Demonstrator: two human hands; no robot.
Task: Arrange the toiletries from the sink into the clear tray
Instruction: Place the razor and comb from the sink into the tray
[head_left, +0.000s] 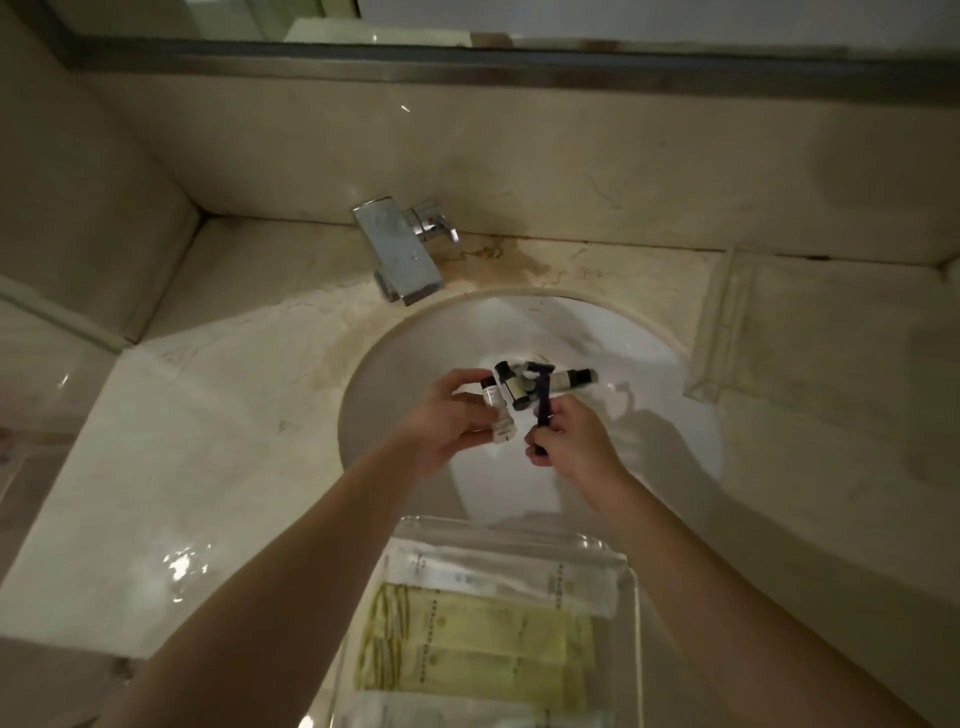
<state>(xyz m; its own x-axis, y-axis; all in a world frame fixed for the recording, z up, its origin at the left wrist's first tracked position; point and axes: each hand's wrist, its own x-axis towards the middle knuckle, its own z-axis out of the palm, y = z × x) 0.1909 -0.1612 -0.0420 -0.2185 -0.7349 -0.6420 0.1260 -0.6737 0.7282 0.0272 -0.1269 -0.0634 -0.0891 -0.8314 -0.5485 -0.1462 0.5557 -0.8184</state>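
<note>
My left hand (457, 415) clutches several small dark-capped bottles (506, 397); right hand (569, 441) pinches a purple razor (543, 400). An overfull grip may spill bottles into the white basin (649, 358).

Faucet (402, 249): shiny chrome metal. Sink (415, 364): glossy white ceramic. Countertop (171, 457): polished stone, stained far side. Tray (631, 597): clear glossy plastic w/ paper packets (467, 639).

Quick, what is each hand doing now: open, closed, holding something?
Left hand: closed around small bottles over the sink.
Right hand: closed on a dark purple razor.
</note>
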